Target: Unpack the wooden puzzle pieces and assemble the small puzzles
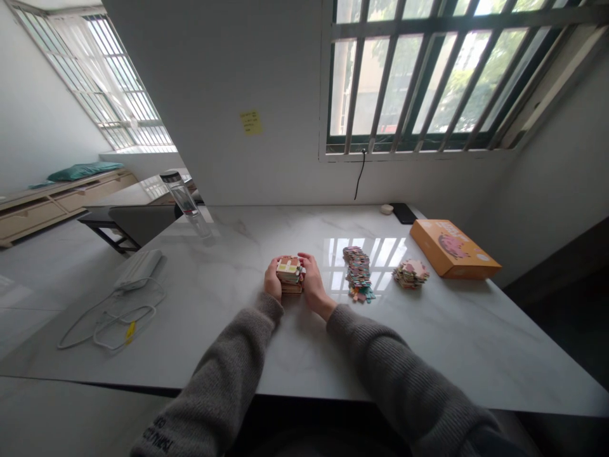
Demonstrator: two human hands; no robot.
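Note:
A stack of jigsaw puzzle pieces [290, 269] stands on the white marbled table in front of me, with a reddish and yellow-green piece on top. My left hand [273, 278] cups its left side, the fingers curled round the back edge. Against the right side lies my right hand [311, 279], its palm turned in and its fingertips at the far corner. To the right stretches a long row of stacked small jigsaw pieces [358, 270], several loose at its near end. Beyond it sits a lower pile of pinkish pieces [412, 273].
An orange box [454, 249] lies at the right edge, near a black phone [403, 213] and a small white object [386, 209]. At the left are a clear bottle [179, 193], a white power strip [139, 269] and its looped cable [124, 324].

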